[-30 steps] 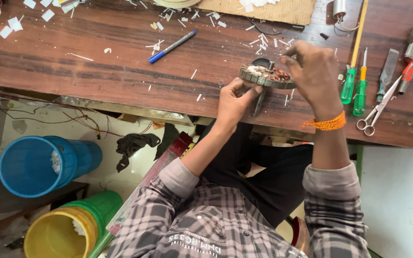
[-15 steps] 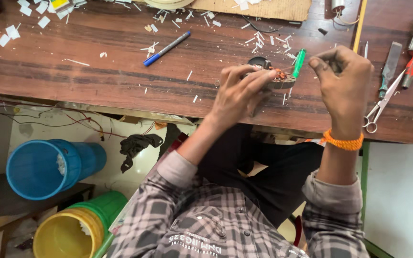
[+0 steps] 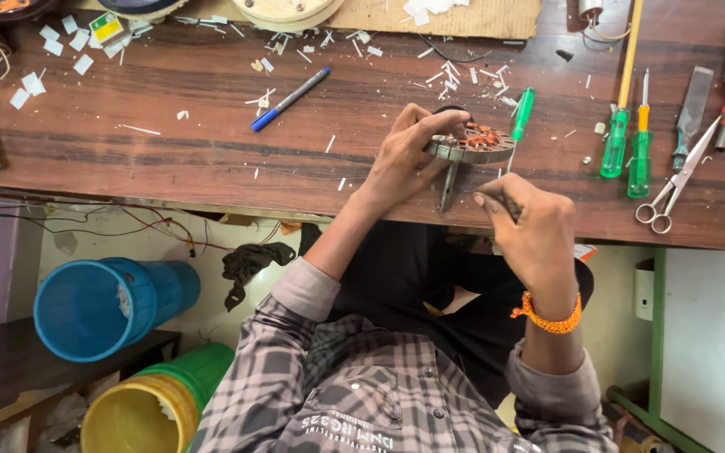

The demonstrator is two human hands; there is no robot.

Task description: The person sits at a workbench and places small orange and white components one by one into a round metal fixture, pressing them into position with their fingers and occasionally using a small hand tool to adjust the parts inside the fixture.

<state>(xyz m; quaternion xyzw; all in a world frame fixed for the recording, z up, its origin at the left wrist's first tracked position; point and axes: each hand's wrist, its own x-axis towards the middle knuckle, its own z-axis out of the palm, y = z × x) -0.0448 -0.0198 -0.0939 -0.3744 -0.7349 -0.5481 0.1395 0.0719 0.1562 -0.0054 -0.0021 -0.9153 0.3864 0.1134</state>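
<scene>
Gripping a round wound stator (image 3: 473, 144) at its rim, the left hand (image 3: 404, 159) holds it tilted on the wooden table (image 3: 169, 143). Just below the stator, the right hand (image 3: 534, 226) is closed around a green-handled screwdriver (image 3: 520, 117), whose handle pokes out beyond the stator. Scissors (image 3: 673, 189) lie well right of that hand.

Round metal stator (image 3: 472, 144), grey disc with copper-orange windings showing on top: sitting tilted near the bench's front edge, right of centre. Green-handled screwdriver (image 3: 520, 117): lying just behind it, its shaft running toward the disc's right rim.
</scene>
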